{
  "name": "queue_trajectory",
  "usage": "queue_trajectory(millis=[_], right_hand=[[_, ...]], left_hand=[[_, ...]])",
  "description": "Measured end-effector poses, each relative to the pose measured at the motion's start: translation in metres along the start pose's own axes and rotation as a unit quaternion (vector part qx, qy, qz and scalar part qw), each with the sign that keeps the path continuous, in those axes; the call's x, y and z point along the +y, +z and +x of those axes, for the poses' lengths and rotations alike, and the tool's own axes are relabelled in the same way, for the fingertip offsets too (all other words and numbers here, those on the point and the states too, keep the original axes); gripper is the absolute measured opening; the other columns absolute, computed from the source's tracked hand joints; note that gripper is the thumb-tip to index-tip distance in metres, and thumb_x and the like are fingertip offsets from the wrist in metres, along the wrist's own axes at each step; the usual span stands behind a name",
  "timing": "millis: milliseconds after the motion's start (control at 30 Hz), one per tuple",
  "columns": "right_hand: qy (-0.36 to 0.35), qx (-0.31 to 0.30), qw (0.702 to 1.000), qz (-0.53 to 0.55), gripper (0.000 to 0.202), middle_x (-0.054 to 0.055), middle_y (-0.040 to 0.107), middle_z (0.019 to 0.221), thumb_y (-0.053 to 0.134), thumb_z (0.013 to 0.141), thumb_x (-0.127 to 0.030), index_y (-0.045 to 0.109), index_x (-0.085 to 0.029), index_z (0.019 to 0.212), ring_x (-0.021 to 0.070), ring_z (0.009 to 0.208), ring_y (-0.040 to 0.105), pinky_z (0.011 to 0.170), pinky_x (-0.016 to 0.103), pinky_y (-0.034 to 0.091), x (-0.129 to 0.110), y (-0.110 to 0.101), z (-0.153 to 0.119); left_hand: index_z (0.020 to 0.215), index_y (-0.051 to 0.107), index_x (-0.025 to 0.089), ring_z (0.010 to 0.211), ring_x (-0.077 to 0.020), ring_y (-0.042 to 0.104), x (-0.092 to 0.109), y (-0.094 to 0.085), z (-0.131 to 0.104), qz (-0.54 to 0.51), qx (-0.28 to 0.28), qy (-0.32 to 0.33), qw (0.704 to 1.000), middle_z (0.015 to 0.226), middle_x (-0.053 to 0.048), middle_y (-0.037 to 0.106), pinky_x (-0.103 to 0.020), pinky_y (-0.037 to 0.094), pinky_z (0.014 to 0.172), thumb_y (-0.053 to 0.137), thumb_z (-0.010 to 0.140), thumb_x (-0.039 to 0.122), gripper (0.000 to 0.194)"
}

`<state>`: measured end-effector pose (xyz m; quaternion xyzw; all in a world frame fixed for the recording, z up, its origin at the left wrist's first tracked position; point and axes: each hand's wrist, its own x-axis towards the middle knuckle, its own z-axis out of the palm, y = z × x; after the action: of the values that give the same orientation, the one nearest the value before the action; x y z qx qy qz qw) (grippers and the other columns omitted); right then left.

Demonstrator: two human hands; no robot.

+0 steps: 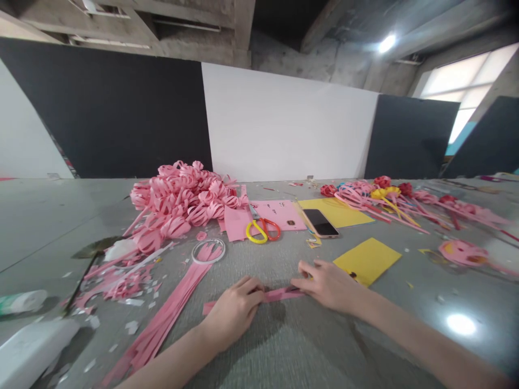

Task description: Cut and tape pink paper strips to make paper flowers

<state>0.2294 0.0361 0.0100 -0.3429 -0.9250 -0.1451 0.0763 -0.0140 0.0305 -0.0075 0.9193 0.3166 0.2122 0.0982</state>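
Low over the grey floor, a pink paper strip [279,294] stretches between my two hands. My left hand [237,308] has its fingers closed on the strip, and one end sticks out to the left beneath the palm. At the strip's right end, my right hand [324,282] pinches it between bent fingers. To the left, a bundle of long pink paper strips [174,313] lies under a white tape roll [208,251]. Scissors [263,229] with one yellow and one red handle rest ahead of my hands.
A large heap of pink paper curls [182,197] sits at the back left. Beyond the scissors lie pink sheets [239,222] and a phone [320,222]. A yellow sheet [368,260] is beside my right hand. Paper flowers [377,192] stand farther right; a white block [34,348] is near left.
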Motion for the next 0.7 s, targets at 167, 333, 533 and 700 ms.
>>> queue_trajectory(millis=[167,333,533,700], right_hand=[[0.045,0.015,0.996,0.074,0.023,0.004,0.049,0.086,0.037,0.086,-0.022,0.057,-0.022,0.098,0.0105,0.064,0.047,0.061,0.024,0.035,0.002,-0.012,0.003],[0.102,0.062,0.984,0.134,0.025,0.004,0.049,0.086,0.035,0.086,-0.021,0.054,-0.021,0.103,0.0106,0.065,0.049,0.062,0.023,0.038,0.0,-0.023,0.007],[0.092,0.049,0.989,0.101,0.024,0.004,0.047,0.088,0.035,0.087,-0.023,0.054,-0.023,0.102,0.0106,0.064,0.047,0.064,0.025,0.037,-0.007,-0.019,0.009],[0.024,0.041,0.999,0.011,0.024,0.006,0.047,0.088,0.035,0.086,-0.02,0.055,-0.022,0.1,0.0117,0.064,0.044,0.063,0.026,0.035,-0.01,-0.011,0.011]], left_hand=[[0.085,0.059,0.018,0.084,-0.0139,0.05,0.002,-0.002,0.001,-0.005,0.002,-0.013,1.0,0.088,-0.003,0.057,-0.026,0.044,0.073,0.037,0.08,0.006,0.025],[0.088,0.061,0.019,0.084,-0.014,0.052,0.001,-0.001,0.001,0.004,0.002,-0.005,1.0,0.09,-0.003,0.059,-0.025,0.044,0.073,0.037,0.079,0.005,0.028],[0.096,0.059,0.02,0.088,-0.0148,0.051,0.002,-0.002,0.002,-0.001,-0.004,0.019,1.0,0.097,-0.003,0.06,-0.027,0.044,0.077,0.037,0.08,0.004,0.032],[0.09,0.059,0.018,0.086,-0.0128,0.052,0.002,-0.002,0.001,-0.001,0.007,-0.005,1.0,0.092,-0.003,0.058,-0.024,0.045,0.074,0.035,0.082,0.008,0.027]])
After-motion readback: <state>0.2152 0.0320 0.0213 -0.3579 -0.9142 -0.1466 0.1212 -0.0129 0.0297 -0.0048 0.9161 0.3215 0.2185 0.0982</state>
